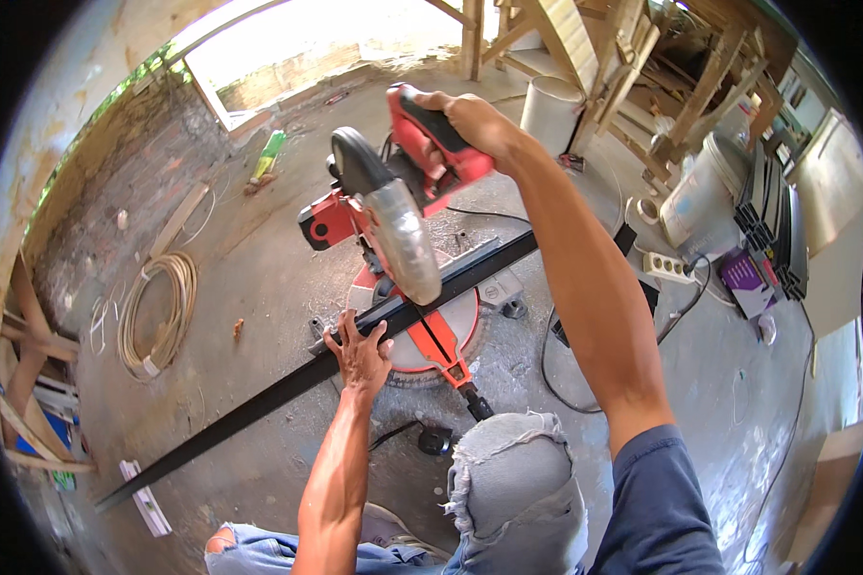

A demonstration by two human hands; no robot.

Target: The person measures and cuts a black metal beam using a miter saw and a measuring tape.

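My right hand [481, 125] is wrapped around the red and black handle [436, 139] of a miter saw, whose clear blade guard [405, 244] hangs over a long black bar [249, 410]. The bar lies across the saw's base along the fence and slants down to the floor at the left. My left hand [360, 353] grips the bar just left of the guard, its fingers bent over the top. Below the guard shows the orange slotted plate [437, 341] of the turntable. Whether the blade touches the bar is hidden.
A coil of pale cable [160, 316] lies on the floor at left. To the right are a white power strip [669, 266], a white bucket [705, 196], stacked black bars [775, 216] and loose cords. A white support [146, 498] sits under the bar's far left end.
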